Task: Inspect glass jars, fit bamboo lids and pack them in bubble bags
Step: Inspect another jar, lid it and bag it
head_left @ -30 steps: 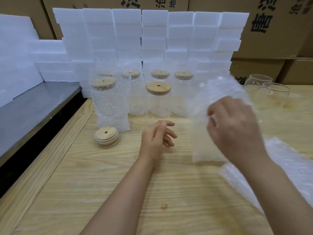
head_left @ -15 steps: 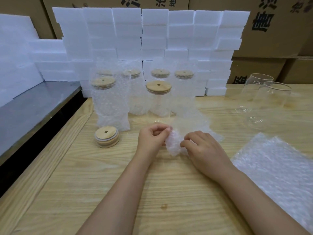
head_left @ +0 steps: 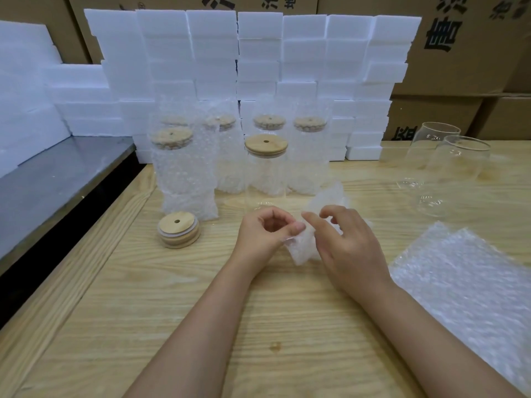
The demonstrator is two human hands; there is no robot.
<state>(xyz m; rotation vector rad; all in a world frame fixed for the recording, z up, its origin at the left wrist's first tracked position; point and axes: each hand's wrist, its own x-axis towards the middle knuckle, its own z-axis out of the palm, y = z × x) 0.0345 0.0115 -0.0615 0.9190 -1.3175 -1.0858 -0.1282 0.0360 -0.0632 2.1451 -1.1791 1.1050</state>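
A crumpled bubble bag point(head_left: 301, 251) lies low over the wooden table point(head_left: 201, 311), between my two hands. My left hand point(head_left: 264, 234) pinches its near edge with thumb and forefinger. Over the bag, my right hand point(head_left: 350, 248) has its fingers curled onto the bag's top. Just behind the hands stands a clear glass jar point(head_left: 265, 179) with a bamboo lid point(head_left: 265, 145) and no wrapping. Several lidded jars in bubble bags point(head_left: 184, 179) stand in rows behind it. A short stack of bamboo lids point(head_left: 178, 229) sits to the left.
Two empty open glass jars point(head_left: 457, 170) stand at the right. A pile of flat bubble bags point(head_left: 465, 288) lies by my right forearm. White foam blocks point(head_left: 258, 53) form a wall at the back, cardboard boxes point(head_left: 465, 47) behind. A grey steel surface point(head_left: 51, 179) borders the table's left.
My right hand brought the bubble bag down from chest height to the table. My left hand moved over and took hold of the bag's edge.
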